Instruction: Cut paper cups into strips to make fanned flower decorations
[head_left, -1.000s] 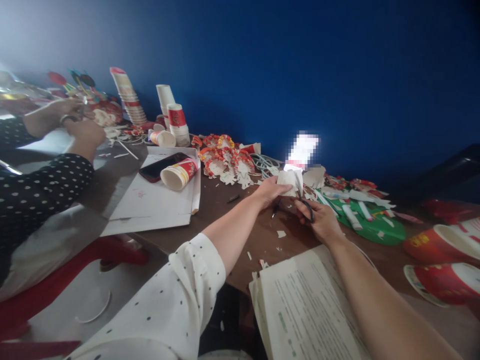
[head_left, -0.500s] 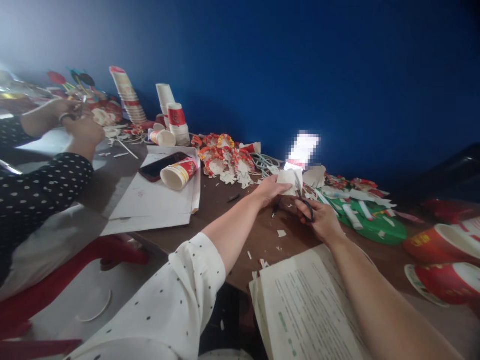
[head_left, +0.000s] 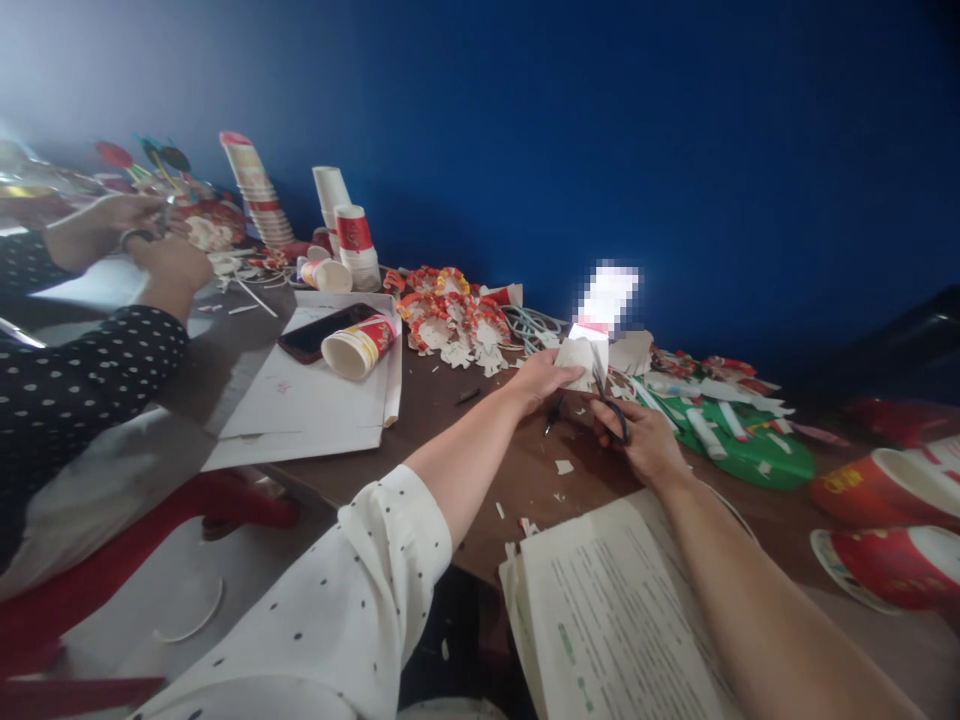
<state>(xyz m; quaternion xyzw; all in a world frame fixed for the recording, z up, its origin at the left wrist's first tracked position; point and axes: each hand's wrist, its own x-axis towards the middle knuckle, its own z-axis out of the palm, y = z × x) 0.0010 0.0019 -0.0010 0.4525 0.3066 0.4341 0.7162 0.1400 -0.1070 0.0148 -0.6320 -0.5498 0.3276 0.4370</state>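
Note:
My left hand (head_left: 541, 381) pinches a small white piece of paper (head_left: 576, 362) by its left edge, above the brown table (head_left: 480, 470). Fingers of my right hand (head_left: 642, 438) are wrapped round the dark handles of a pair of scissors (head_left: 616, 412). The scissor blades point up and away from me, against the right part of the paper. Small white scraps (head_left: 564, 467) lie on the table below both hands. Just behind the paper stands a bright phone screen (head_left: 606, 300), blurred into blocks.
Red-and-white cut paper pieces (head_left: 450, 315) are heaped at the back. Left are a white board (head_left: 300, 410) with a phone and a paper cup (head_left: 360, 347), plus stacked cups (head_left: 259, 190). A co-worker's hands (head_left: 169, 250) hold scissors. A printed booklet (head_left: 607, 610) lies near me; a green disc (head_left: 765, 455) lies right.
The paper and scissors have shifted very slightly to the right. Both hands keep their hold, and the co-worker's hands have barely moved.

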